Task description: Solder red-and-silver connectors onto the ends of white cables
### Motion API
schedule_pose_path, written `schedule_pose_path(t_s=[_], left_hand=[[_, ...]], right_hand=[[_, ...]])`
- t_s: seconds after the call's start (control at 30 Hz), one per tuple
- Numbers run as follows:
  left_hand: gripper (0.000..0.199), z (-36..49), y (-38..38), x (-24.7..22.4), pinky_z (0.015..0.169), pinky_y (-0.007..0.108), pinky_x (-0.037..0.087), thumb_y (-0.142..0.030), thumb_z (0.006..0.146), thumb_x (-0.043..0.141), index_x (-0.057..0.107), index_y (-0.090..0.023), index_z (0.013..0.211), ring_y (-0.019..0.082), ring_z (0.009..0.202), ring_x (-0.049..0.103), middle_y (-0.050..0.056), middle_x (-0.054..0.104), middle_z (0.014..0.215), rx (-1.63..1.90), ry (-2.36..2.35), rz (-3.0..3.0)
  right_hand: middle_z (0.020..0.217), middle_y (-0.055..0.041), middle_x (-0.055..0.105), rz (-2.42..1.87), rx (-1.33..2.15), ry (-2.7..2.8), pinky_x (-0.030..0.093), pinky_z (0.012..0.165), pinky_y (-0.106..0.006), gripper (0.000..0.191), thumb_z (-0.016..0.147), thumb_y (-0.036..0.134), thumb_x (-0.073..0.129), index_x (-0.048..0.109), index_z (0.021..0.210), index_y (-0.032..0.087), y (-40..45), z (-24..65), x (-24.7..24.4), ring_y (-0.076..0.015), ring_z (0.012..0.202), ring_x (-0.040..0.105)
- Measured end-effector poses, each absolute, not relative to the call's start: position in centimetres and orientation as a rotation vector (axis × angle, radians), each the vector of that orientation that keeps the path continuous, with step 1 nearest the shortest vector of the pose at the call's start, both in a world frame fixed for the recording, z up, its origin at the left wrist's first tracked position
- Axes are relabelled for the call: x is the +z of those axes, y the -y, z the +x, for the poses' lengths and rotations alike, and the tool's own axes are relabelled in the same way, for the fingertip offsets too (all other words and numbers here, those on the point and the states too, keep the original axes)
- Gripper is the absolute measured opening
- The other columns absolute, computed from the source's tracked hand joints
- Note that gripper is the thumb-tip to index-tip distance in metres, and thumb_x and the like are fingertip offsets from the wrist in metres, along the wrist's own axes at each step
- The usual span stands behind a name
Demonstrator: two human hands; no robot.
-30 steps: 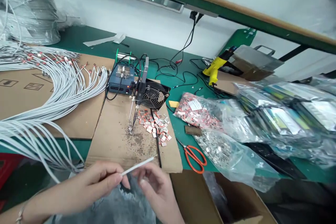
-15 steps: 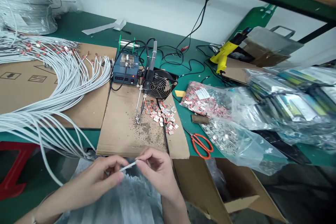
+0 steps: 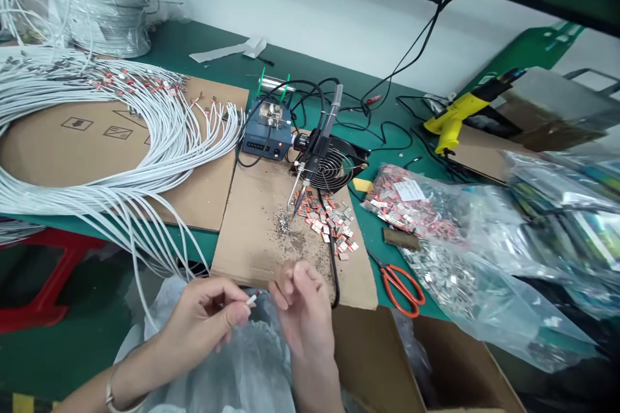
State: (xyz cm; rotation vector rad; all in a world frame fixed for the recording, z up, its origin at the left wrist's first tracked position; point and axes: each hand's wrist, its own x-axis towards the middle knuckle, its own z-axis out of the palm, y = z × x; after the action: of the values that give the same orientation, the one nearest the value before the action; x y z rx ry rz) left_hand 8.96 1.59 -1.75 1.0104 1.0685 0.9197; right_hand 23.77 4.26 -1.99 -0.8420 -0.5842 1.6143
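Note:
In the head view my left hand (image 3: 213,316), at the front edge of the bench, pinches a white cable (image 3: 252,299) between thumb and fingertips. The cable's short end sticks out to the right, with a small dark and reddish tip. My right hand (image 3: 303,297) is raised just right of that tip, apart from it. Its fingers are curled and closed toward the thumb; anything between them is hidden. Beyond the hands, a soldering iron (image 3: 322,135) stands in its holder over a cardboard sheet (image 3: 252,226). Small metal connectors with orange parts (image 3: 334,226) lie beside it.
Many white cables (image 3: 145,174) lie coiled at left. A blue soldering station (image 3: 266,135) and black fan (image 3: 339,164) stand behind. Orange-handled scissors (image 3: 402,290), bags of connectors (image 3: 411,200) and a yellow heat gun (image 3: 455,116) are at right. An open carton (image 3: 378,348) sits below.
My right hand has let go of the cable's tip and moved up and away. A dark and reddish end now shows on the cable. The view has shifted left.

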Motion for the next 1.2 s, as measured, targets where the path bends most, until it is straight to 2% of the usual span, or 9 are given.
schedule_pose_path(t_s=[0.1, 0.17, 0.4, 0.53, 0.7, 0.77, 0.87, 0.93, 1.2], left_hand=[[0.024, 8.3, -1.4, -2.0, 0.032, 0.015, 0.035, -0.037, 0.079, 0.062, 0.062, -0.014, 0.072, 0.007, 0.038, 0.044, -0.004, 0.050, 0.052, 0.951, -1.070, 0.969], [0.022, 7.8, -1.5, -2.0, 0.033, 0.015, 0.035, -0.034, 0.081, 0.061, 0.062, -0.014, 0.070, 0.007, 0.037, 0.044, -0.004, 0.050, 0.051, 0.962, -1.061, 1.049], [0.013, 6.2, -2.1, -2.1, 0.052, 0.016, 0.038, -0.017, 0.083, 0.060, 0.064, -0.017, 0.071, 0.008, 0.054, 0.052, -0.002, 0.059, 0.059, 1.093, -1.168, 1.564], [0.013, 5.2, -2.3, -2.3, 0.048, 0.015, 0.037, -0.017, 0.085, 0.059, 0.062, -0.018, 0.072, 0.006, 0.048, 0.051, -0.005, 0.055, 0.056, 1.059, -1.068, 1.488], [0.009, 4.6, -2.1, -2.5, 0.047, 0.015, 0.040, -0.017, 0.086, 0.057, 0.063, -0.021, 0.080, 0.006, 0.046, 0.052, -0.005, 0.053, 0.057, 1.185, -1.021, 1.342], [0.010, 4.4, -2.2, -2.5, 0.044, 0.014, 0.039, -0.019, 0.086, 0.057, 0.062, -0.020, 0.078, 0.005, 0.044, 0.052, -0.006, 0.051, 0.057, 1.207, -1.030, 1.211], [0.014, 4.0, -2.5, -2.3, 0.041, 0.013, 0.037, -0.026, 0.085, 0.059, 0.061, -0.018, 0.074, 0.005, 0.041, 0.050, -0.006, 0.050, 0.057, 1.179, -1.071, 1.046], [0.017, 3.8, -2.8, -2.1, 0.042, 0.014, 0.038, -0.029, 0.084, 0.060, 0.060, -0.017, 0.072, 0.005, 0.042, 0.049, -0.005, 0.050, 0.058, 1.151, -1.107, 1.045], [0.015, 3.7, -2.8, -1.9, 0.050, 0.018, 0.039, -0.022, 0.086, 0.056, 0.059, -0.016, 0.072, 0.009, 0.052, 0.050, -0.002, 0.054, 0.061, 1.126, -1.249, 1.356]], right_hand=[[0.051, 0.0025, 0.051, -0.939, 1.538, 1.038, 0.031, 0.044, -0.020, 0.018, 0.075, 0.034, 0.072, 0.068, 0.068, 0.018, -4.1, 23.7, -2.1, -0.0080, 0.046, 0.038], [0.052, 0.0019, 0.052, -0.993, 1.534, 1.237, 0.031, 0.045, -0.021, 0.012, 0.072, 0.029, 0.073, 0.071, 0.073, 0.017, -4.0, 23.4, -1.9, -0.0093, 0.047, 0.039], [0.052, 0.0017, 0.053, -1.077, 1.500, 1.421, 0.029, 0.045, -0.023, 0.010, 0.070, 0.020, 0.070, 0.066, 0.061, 0.016, -5.1, 22.5, -0.9, -0.0090, 0.047, 0.038], [0.049, 0.0032, 0.051, -0.890, 1.741, 1.118, 0.025, 0.041, -0.020, 0.022, 0.068, 0.024, 0.074, 0.059, 0.054, 0.016, -5.5, 21.0, -1.5, -0.0069, 0.043, 0.037], [0.042, 0.0087, 0.036, -0.682, 2.110, 0.609, 0.015, 0.033, -0.017, 0.034, 0.065, 0.046, 0.077, 0.057, 0.056, 0.020, -6.4, 18.8, -2.1, -0.0052, 0.036, 0.019], [0.043, 0.0076, 0.039, -0.714, 2.026, 0.686, 0.018, 0.035, -0.017, 0.031, 0.068, 0.046, 0.075, 0.061, 0.059, 0.020, -6.9, 18.8, -1.9, -0.0056, 0.038, 0.021], [0.050, 0.0021, 0.053, -0.888, 1.763, 1.081, 0.027, 0.041, -0.020, 0.013, 0.072, 0.032, 0.074, 0.071, 0.068, 0.019, -7.5, 19.1, -1.1, -0.0069, 0.043, 0.035], [0.053, -0.0005, 0.057, -0.982, 1.639, 1.325, 0.030, 0.044, -0.022, 0.007, 0.073, 0.024, 0.071, 0.074, 0.071, 0.018, -7.6, 19.3, -0.6, -0.0090, 0.046, 0.040], [0.055, -0.0033, 0.061, -1.013, 1.424, 1.663, 0.032, 0.043, -0.024, 0.014, 0.077, 0.019, 0.061, 0.074, 0.072, 0.015, -7.8, 19.5, 0.5, -0.0113, 0.046, 0.045]])
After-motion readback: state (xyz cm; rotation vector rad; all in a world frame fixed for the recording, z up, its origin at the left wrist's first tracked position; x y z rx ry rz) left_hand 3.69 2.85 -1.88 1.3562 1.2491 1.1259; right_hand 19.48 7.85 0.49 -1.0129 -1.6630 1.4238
